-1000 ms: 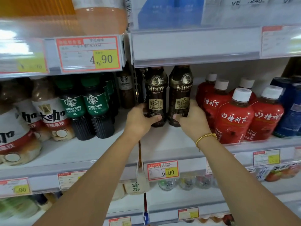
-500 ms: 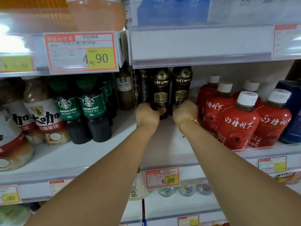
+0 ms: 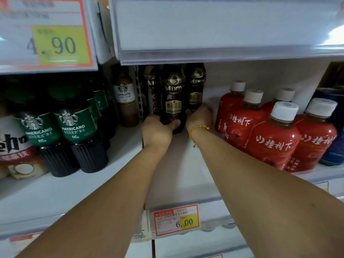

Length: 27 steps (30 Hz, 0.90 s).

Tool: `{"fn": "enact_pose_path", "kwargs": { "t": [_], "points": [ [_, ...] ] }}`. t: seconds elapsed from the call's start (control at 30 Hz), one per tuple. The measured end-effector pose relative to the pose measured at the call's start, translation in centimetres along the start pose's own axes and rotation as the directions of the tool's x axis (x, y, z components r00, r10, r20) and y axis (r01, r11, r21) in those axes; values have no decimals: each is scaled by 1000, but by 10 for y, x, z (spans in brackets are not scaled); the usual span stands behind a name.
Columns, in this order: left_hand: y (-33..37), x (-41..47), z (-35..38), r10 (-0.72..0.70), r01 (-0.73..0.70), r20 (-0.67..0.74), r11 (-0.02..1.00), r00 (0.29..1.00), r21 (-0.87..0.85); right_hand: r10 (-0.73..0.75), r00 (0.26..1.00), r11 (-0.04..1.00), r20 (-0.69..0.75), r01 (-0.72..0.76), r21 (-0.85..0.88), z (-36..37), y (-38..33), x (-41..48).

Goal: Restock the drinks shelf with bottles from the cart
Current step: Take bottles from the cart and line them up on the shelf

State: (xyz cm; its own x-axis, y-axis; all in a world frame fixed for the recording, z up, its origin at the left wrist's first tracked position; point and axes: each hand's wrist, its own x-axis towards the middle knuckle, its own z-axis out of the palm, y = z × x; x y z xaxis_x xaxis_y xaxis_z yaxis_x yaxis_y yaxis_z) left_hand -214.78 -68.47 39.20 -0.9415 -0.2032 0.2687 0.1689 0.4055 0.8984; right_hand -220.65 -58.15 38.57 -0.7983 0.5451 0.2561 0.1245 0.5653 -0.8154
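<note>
- White shelf point(image 3: 176, 183): front bottle point(image 3: 173, 97) and rear bottle point(image 3: 196, 84) stand upright near its back edge
- Left hand point(image 3: 158, 131): fingers clamped low on the front bottle
- Right hand point(image 3: 199, 118): fingers wrapped round the rear bottle's base
- Low grips likely prevent tipping; deep placement leaves room for more stock

Head camera close to shelf point(image 3: 176, 170), facing forward, slightly down.
</note>
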Motion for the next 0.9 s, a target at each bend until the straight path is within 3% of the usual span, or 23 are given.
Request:
{"fn": "enact_pose_path", "kwargs": {
  "t": [0.37, 0.57, 0.73, 0.9],
  "points": [
    [-3, 3, 3, -7, 7, 2, 1000, 1000, -21, 17, 999, 1000, -51, -18, -18, 1, 1, 4],
    [-5, 5, 0, -24, 25, 63, 1000, 998, -3, 87, 992, 996, 92, -87, -12, -6, -2, -9],
    [-11, 11, -3, -46, 46, 103, 999, 994, -4, -23, 982, 999, 189, 27, -22, -21, -4, -36],
    [-17, 16, -1, 27, -34, 107, 997, 994, 66, -77, 986, 995, 145, 67, 71, -11, -10, -42]
  ]
}}
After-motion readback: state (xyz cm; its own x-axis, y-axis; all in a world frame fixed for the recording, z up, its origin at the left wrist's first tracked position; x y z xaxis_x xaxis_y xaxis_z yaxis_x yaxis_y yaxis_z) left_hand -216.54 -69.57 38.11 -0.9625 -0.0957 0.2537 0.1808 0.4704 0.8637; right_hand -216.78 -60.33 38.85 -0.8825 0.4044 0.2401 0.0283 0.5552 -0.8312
